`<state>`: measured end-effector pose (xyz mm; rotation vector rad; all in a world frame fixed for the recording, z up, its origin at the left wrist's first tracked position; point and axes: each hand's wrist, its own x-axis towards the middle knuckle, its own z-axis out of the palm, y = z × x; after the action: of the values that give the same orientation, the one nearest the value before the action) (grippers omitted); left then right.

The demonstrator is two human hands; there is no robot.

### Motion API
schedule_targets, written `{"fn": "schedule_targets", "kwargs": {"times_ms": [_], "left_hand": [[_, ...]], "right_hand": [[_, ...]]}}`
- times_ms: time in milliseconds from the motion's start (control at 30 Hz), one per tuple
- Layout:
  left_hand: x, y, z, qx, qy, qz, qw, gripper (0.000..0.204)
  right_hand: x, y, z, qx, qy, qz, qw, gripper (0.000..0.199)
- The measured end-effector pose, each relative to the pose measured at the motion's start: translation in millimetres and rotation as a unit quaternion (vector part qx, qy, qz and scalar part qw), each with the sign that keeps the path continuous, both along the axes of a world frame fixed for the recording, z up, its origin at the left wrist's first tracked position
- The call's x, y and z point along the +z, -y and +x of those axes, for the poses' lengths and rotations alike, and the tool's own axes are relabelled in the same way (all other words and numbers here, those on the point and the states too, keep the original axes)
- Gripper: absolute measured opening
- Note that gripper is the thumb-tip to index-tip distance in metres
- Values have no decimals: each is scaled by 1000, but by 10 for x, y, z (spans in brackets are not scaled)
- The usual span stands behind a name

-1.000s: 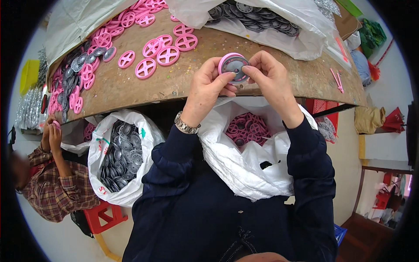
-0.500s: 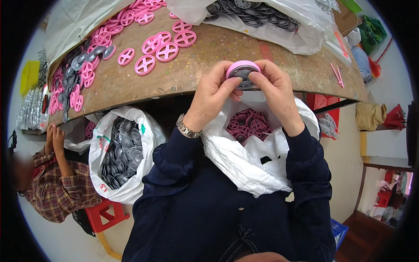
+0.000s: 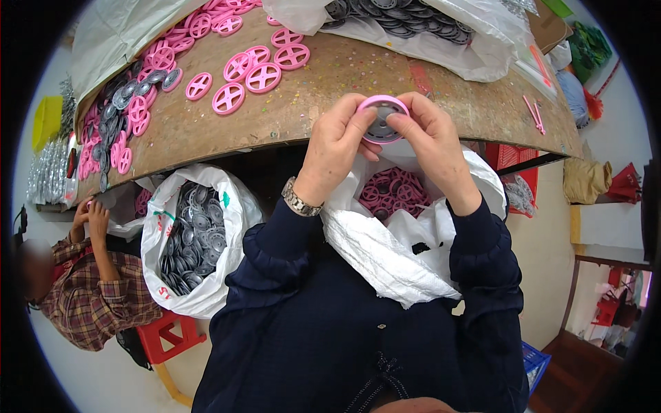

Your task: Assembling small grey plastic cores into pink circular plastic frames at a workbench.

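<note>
Between my left hand (image 3: 337, 141) and my right hand (image 3: 430, 138) is a small toy wheel (image 3: 383, 128), a grey disc set in a pink ring. Both thumbs press on the grey face, while the other fingers curl round the rim behind it. The wheel is held at the table's front edge, above a white sack (image 3: 372, 255) of pink wheel parts (image 3: 392, 193). Loose pink spoked rings (image 3: 264, 78) lie on the table to the left of my hands.
The brown wooden table (image 3: 310, 103) carries a heap of grey discs (image 3: 403, 20) on white sheeting. Left of me stands a white sack (image 3: 155, 234) of grey discs. Farther left, a co-worker in a plaid shirt (image 3: 103, 303) sits beside the table. A red crate (image 3: 527, 182) is at right.
The wheel has tilted so its grey face shows more, and the grey disc now looks framed by the pink ring. The co-worker's hands have moved slightly.
</note>
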<state>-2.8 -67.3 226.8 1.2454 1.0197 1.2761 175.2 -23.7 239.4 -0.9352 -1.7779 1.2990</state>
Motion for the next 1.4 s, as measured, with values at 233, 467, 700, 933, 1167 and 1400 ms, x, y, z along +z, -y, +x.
{"fn": "schedule_targets", "kwargs": {"times_ms": [233, 467, 700, 933, 1167, 1400], "left_hand": [[0, 26, 24, -7, -11, 6, 1000, 24], [5, 45, -19, -35, -32, 20, 999, 32], [20, 167, 75, 17, -55, 38, 998, 38], [-48, 136, -264, 136, -377, 190, 896, 52], [-131, -60, -1318, 366, -617, 168, 676, 66], [-409, -211, -1721, 390, -667, 118, 623, 71]], "right_hand": [[1, 39, -13, -15, -11, 6, 1000, 27], [-18, 66, 15, 12, -70, -43, 996, 28], [-20, 148, -13, -3, -108, -45, 993, 24], [-156, 23, 290, 56, 32, -89, 994, 31], [-186, 124, 674, 131, 371, 60, 917, 32], [-19, 55, 588, 168, 369, 71, 912, 23]]}}
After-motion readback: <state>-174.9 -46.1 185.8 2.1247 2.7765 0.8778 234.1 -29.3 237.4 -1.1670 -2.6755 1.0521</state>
